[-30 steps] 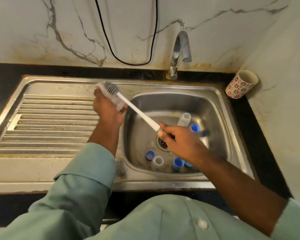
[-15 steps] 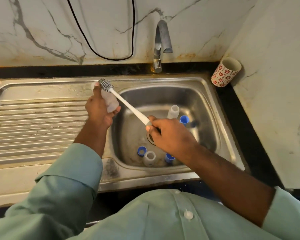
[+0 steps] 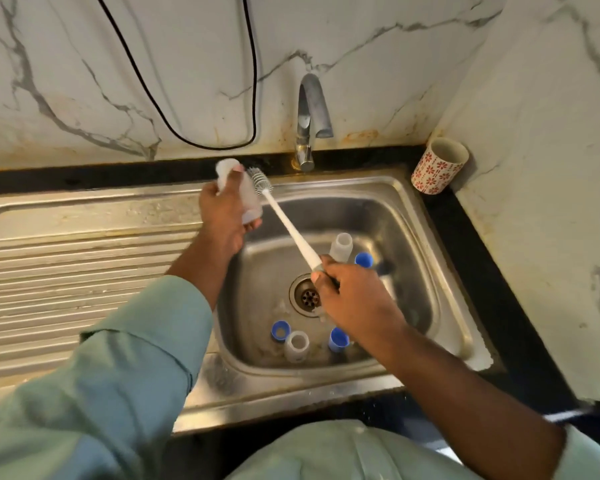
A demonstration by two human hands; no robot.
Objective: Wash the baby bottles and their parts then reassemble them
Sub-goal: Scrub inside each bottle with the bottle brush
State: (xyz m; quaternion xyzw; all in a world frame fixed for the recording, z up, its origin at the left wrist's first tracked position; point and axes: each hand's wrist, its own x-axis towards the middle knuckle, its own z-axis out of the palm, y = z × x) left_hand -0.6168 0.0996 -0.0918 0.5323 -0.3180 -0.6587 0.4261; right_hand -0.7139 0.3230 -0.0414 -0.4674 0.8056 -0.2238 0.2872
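Raised now, left hand [image 3: 222, 213] grips bottle [image 3: 246, 195]; right hand [image 3: 354, 296] clutches brush [image 3: 284, 220].

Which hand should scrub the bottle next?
The right hand, probably. It grips the handle of the brush, whose bristles sit beside the bottle. The left hand is wrapped around that bottle, above the edge of the sink, so it can only hold it steady.

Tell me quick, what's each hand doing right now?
Left hand: closed around a clear baby bottle.
Right hand: closed on the handle of the bottle brush.
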